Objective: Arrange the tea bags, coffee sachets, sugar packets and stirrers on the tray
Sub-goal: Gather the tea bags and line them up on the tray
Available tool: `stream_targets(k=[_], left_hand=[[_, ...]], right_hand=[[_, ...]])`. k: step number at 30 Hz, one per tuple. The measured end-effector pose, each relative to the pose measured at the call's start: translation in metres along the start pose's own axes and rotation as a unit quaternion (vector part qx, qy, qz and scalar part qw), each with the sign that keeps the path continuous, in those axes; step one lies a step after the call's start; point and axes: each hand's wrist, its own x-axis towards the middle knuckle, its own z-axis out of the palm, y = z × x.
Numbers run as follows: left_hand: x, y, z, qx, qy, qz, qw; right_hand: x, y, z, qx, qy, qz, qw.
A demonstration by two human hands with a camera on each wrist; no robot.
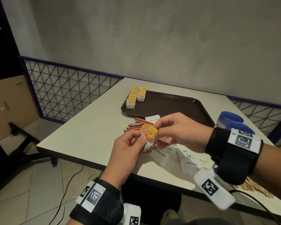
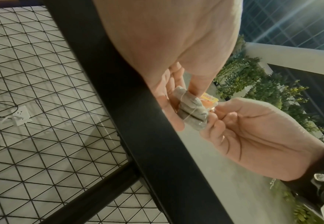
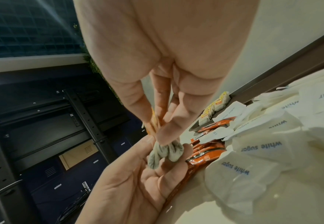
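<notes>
Over the near part of the table [image 1: 88, 127] we see both hands meeting on one small bunch of tea bags [image 1: 148, 138]. The left hand [image 1: 128, 153] cups the bunch from below, thumb and fingers curled round the grey paper pouches. The right hand [image 1: 177, 132] pinches the yellow tags [image 1: 149, 133] at the top of the same bunch between thumb and forefinger.

In the left wrist view we note a thin string wound round the crumpled pouches [image 2: 191, 110], with the yellow tag just behind them. The right wrist view shows the same pouches [image 3: 165, 153] lying against the left palm under the right fingertips [image 3: 169, 133].

The brown tray [image 1: 177, 108] lies farther back on the table. In its far left corner we find two short rows of tea bags [image 1: 136, 96], standing side by side with yellow tags uppermost. The rest of the tray surface holds nothing that we can make out.

Between the tray and the hands lie several orange sachets [image 1: 136, 125], fanned loosely on the tabletop. White sugar packets [image 1: 190, 161] are scattered beneath and to the right of the hands, one more [image 1: 152, 119] touching the tray's near edge. A heap of wooden stirrers [image 1: 256, 189] shows at the right table edge, partly hidden by the right wrist. Two blue bowls [image 1: 232, 121] stand right of the tray.
</notes>
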Motion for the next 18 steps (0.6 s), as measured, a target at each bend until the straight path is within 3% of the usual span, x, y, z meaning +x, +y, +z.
stream_targets(k=[5, 11, 14, 18], left_hand=[[-0.003, 0.002, 0.001, 0.035, 0.024, 0.034, 0.998], [-0.001, 0.024, -0.013, 0.086, 0.019, 0.082, 0.993], [0.015, 0.033, -0.042, 0.108, 0.067, 0.109, 0.986], [0.032, 0.021, -0.074, 0.136, 0.166, 0.078, 0.974]], right_hand=[[0.001, -0.001, 0.003, 0.016, -0.031, 0.013, 0.999], [0.023, -0.005, -0.001, -0.163, 0.003, -0.022, 0.986], [0.053, -0.025, -0.021, -0.189, 0.009, -0.022, 0.982], [0.118, -0.053, -0.052, -0.214, 0.041, -0.008, 0.976]])
